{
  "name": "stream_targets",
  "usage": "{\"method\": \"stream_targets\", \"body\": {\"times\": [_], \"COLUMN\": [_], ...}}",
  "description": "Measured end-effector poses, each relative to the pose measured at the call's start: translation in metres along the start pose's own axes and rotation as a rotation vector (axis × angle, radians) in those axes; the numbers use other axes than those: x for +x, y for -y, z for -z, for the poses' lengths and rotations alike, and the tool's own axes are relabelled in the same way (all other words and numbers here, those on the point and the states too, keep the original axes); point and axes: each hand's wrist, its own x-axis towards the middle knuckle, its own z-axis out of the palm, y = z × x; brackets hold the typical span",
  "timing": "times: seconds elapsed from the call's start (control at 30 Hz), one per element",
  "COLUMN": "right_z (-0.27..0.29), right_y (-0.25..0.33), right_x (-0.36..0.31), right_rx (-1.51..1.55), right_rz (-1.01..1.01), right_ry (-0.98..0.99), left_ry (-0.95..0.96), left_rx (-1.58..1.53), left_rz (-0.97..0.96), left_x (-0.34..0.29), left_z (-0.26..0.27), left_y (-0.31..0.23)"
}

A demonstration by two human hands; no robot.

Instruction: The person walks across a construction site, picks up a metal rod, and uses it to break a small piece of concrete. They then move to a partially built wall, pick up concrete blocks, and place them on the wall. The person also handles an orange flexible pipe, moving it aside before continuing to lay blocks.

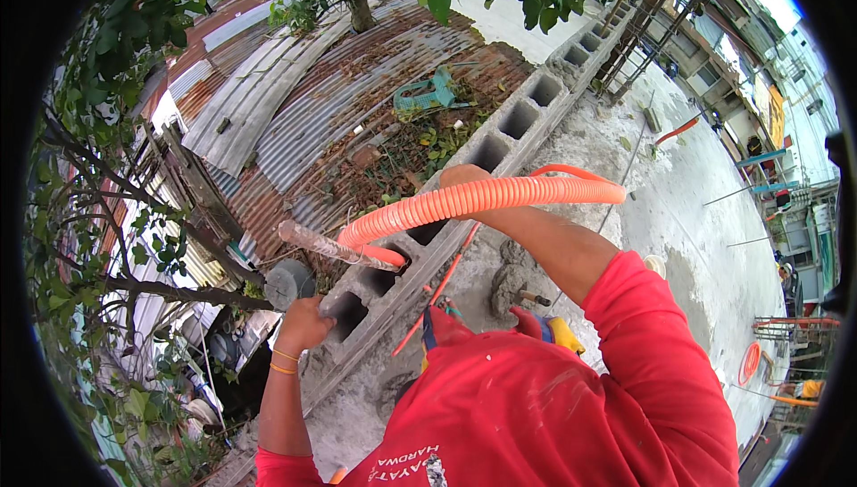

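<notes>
A row of grey concrete hollow blocks [489, 155] runs diagonally from lower left to upper right, with open cores on top. My left hand [305, 324] is closed at the near end block [346, 316], its thumb at the rim of a core. An orange corrugated conduit [482, 197] arches over my right forearm and bends toward a core near my left hand. Over that core leans a translucent, dirty plastic tube [335, 246]. My right hand [462, 174] reaches to the block row behind the conduit; its fingers are hidden.
Mortar [509, 277] and a tool's wooden handle [536, 298] lie on the concrete slab [661, 210] by my feet. Beyond the blocks are rusty corrugated roofing sheets [308, 125] and a broken green plastic chair [427, 92]. Upright rebar [638, 23] stands at upper right; branches [187, 291] crowd the left.
</notes>
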Motion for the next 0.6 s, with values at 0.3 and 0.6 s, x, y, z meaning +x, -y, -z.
{"method": "stream_targets", "body": {"times": [0.3, 0.6], "right_z": [0.002, -0.011], "right_y": [0.003, -0.003], "right_x": [0.008, 0.015], "right_rx": [0.089, 0.062], "right_rz": [-0.207, -0.162], "right_ry": [0.021, 0.001], "left_ry": [0.0, -0.01], "left_rx": [-0.068, -0.115], "left_rz": [0.084, 0.082], "left_x": [0.004, 0.001], "left_z": [-0.004, -0.004], "left_y": [0.001, -0.001]}}
